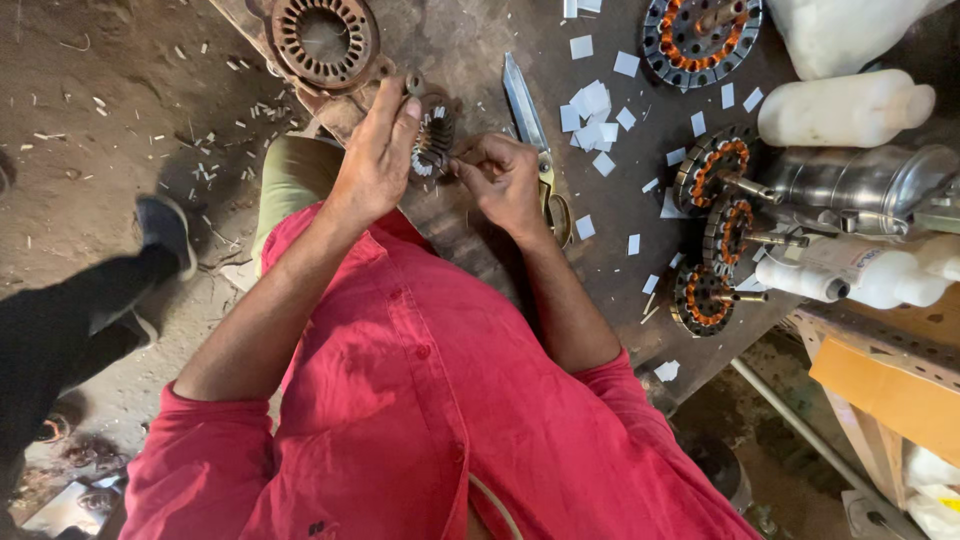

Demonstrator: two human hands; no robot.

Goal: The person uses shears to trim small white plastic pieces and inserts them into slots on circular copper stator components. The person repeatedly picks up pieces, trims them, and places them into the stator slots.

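On the dark, grimy desk (pixel 470 40), littered with white paper slips (pixel 590 105), scissors (pixel 527 110) and wound stators (pixel 712 165), the left hand (pixel 375 155) is gripping a small stator core (pixel 433 140) while the right hand (pixel 505 180) is pinching at its edge; a dirt floor (pixel 100 120) is lying alongside.

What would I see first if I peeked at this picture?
First, the bright red shirt filling the bottom middle. Just above it, the left hand and right hand hold a small slotted metal ring. To the right, round parts wound with orange copper wire lie on the dark worktable among white paper scraps.
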